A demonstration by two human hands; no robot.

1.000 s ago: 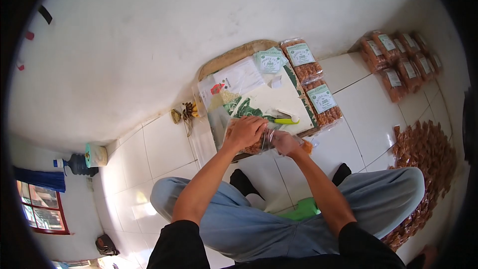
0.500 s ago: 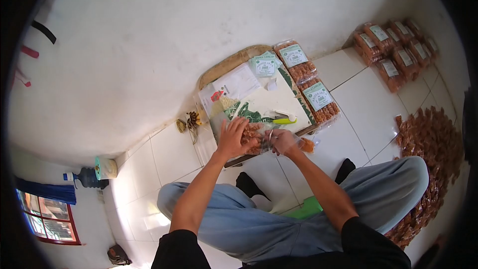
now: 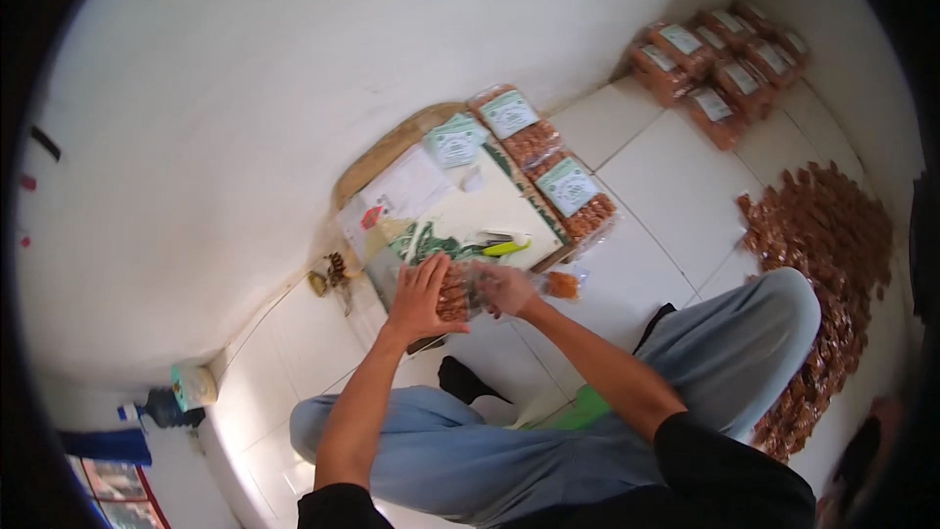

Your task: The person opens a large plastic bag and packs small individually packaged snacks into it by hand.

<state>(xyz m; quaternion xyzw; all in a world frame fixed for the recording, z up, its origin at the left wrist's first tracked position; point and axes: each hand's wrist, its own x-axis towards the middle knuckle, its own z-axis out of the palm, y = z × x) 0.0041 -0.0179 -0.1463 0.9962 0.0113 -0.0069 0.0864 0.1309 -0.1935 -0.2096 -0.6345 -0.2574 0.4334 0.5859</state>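
Observation:
A clear plastic bag of brown snack packets (image 3: 453, 296) lies at the near edge of a low table (image 3: 494, 206). My left hand (image 3: 419, 300) is wrapped over the bag's left side, fingers on top and thumb towards me. With curled fingers, my right hand (image 3: 506, 289) grips the loose plastic at the right end; its fingertips are partly hidden. Just beyond sits a tool with a lime-green handle (image 3: 506, 248). Printed green labels (image 3: 456, 141) are stacked at the table's far side. Two filled, labelled bags (image 3: 517, 122) line its right edge.
Labelled bags (image 3: 720, 108) are stacked by the wall at the far right. A big heap of small brown packets (image 3: 822, 235) covers the floor at right. An orange packet (image 3: 562, 284) lies beside my right wrist. Bananas (image 3: 338, 269) sit left of the table.
The view has swung, so the table and heap appear further left. My left hand still holds the bag, while my right hand has shifted slightly at its plastic end.

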